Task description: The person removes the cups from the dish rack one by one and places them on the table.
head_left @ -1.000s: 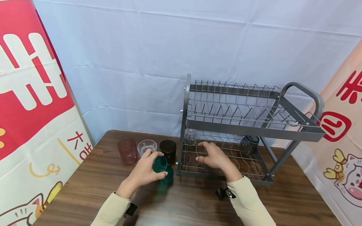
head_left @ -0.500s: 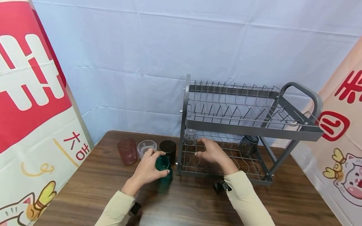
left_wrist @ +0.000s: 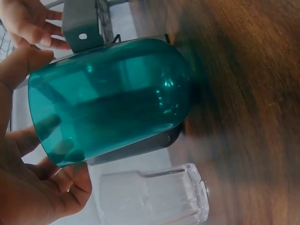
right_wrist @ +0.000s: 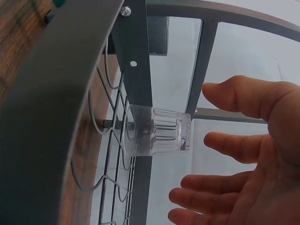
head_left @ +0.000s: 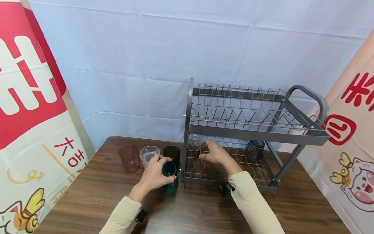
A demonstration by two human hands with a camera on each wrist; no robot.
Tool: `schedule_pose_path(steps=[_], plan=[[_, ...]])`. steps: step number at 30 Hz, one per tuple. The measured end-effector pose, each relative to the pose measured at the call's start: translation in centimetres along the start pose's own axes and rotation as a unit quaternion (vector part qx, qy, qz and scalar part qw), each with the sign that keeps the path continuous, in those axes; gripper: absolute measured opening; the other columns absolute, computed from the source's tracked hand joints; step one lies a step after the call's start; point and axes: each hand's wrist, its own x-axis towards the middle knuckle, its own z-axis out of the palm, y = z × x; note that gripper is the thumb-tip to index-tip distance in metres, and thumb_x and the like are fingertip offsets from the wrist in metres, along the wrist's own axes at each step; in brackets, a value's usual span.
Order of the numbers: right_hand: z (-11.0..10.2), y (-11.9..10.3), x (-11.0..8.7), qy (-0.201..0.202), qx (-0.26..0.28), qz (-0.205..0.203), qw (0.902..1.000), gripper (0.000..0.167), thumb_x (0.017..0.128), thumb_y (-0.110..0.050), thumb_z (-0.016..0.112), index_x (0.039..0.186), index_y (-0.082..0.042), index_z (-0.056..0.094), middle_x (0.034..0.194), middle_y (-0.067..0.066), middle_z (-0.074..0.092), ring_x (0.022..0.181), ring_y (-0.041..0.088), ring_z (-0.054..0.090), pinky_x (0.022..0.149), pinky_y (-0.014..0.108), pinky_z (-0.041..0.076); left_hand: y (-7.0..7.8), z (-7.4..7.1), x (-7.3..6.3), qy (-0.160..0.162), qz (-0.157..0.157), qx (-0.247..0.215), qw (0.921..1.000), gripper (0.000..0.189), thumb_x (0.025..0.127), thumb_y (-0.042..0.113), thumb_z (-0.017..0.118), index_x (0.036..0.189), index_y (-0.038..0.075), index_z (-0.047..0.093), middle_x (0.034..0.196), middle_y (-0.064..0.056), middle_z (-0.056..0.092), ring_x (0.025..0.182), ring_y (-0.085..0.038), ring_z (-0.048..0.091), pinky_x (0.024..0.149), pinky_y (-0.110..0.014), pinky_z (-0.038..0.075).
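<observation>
My left hand (head_left: pixel 155 174) has thumb and fingers on opposite sides of the rim of a teal glass (left_wrist: pixel 112 103), which stands mouth up at the rack's front left corner. Whether its base touches the table is hard to tell. Over the lower shelf of the grey dish rack (head_left: pixel 257 131), my right hand (head_left: pixel 217 153) has its fingers spread and relaxed, holding nothing. Just beyond those fingertips a clear glass (right_wrist: pixel 159 131) sits upside down on the wire shelf, apart from the hand.
Left of the rack stand a red glass (head_left: pixel 129 158), a clear glass (head_left: pixel 146 154) and a black glass (head_left: pixel 171 152). A dark glass (head_left: pixel 254 150) sits at the lower shelf's right end. The brown table (head_left: pixel 190 211) meets a pale cloth backdrop.
My left hand has shifted slightly right with the teal glass, which now looks more upright. My right hand has moved slightly left and farther in, toward the clear glass on the rack.
</observation>
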Motion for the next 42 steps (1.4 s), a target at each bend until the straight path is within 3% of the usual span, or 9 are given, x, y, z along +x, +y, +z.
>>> schedule_pose_path(steps=[12,32,37,42], plan=[[-0.2,0.2,1.4,0.001,0.000,0.002,1.0000,0.060,0.084,-0.023,0.067,0.134,0.001,0.043,0.128,0.023,0.048,0.119,0.038,0.042,0.093,0.050,0.037,0.0,0.6,0.4,-0.003,0.007,0.003,1.0000,0.059,0.067,0.042,0.078,0.115,0.012,0.063,0.110,-0.007,0.049,0.098,-0.024,0.044,0.074,-0.040,0.045],[0.8,0.2,3.3,0.042,-0.020,-0.004,0.9989,0.054,0.085,-0.020,0.067,0.132,-0.002,0.047,0.127,0.021,0.050,0.117,0.037,0.045,0.089,0.051,0.039,0.0,1.0,0.0,0.007,0.020,0.000,0.9998,0.059,0.069,0.041,0.079,0.117,0.011,0.061,0.112,-0.010,0.047,0.096,-0.025,0.045,0.074,-0.041,0.045],[1.1,0.7,4.1,0.086,-0.021,-0.037,0.9954,0.057,0.082,-0.013,0.069,0.132,0.001,0.046,0.127,0.021,0.050,0.114,0.037,0.048,0.090,0.049,0.040,0.1,0.9,0.0,0.009,0.031,0.000,0.9995,0.058,0.070,0.039,0.079,0.116,0.010,0.060,0.111,-0.009,0.046,0.094,-0.023,0.045,0.074,-0.039,0.046],[1.3,0.9,5.0,0.113,-0.034,-0.058,0.9914,0.071,0.079,-0.011,0.070,0.140,0.001,0.036,0.134,0.024,0.042,0.118,0.040,0.044,0.091,0.050,0.039,0.2,0.8,0.0,0.013,0.034,0.010,0.9993,0.057,0.071,0.038,0.079,0.116,0.009,0.060,0.108,-0.009,0.046,0.092,-0.022,0.045,0.073,-0.038,0.045]])
